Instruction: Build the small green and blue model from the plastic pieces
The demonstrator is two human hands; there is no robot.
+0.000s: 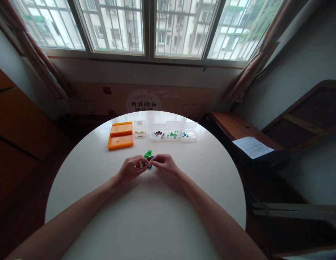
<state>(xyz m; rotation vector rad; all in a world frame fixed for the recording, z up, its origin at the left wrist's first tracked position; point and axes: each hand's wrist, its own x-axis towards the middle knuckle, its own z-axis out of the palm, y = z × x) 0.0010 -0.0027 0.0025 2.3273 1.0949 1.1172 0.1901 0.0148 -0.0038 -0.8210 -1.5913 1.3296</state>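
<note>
Over the white table's middle, both hands meet at a small model of coloured toy bricks (148, 154), bright green at the top with dark, blue and yellow-orange parts lower down. My left hand (131, 167) is closed on its left side, with bits of green and red showing by the fingers. From the right, my right hand (166, 163) pinches at the model's near part, where a small yellow-orange piece (149, 162) shows at the fingertips. Fingers hide much of the model, and I cannot tell how its parts join.
Beyond my hands on the round table (146, 224) lies an open orange box (121, 143). To its right, clear lidded boxes hold cream pieces (140, 133), dark pieces (158, 133), green pieces (173, 134) and blue pieces (185, 134). A paper sheet (252, 147) lies off the table at right.
</note>
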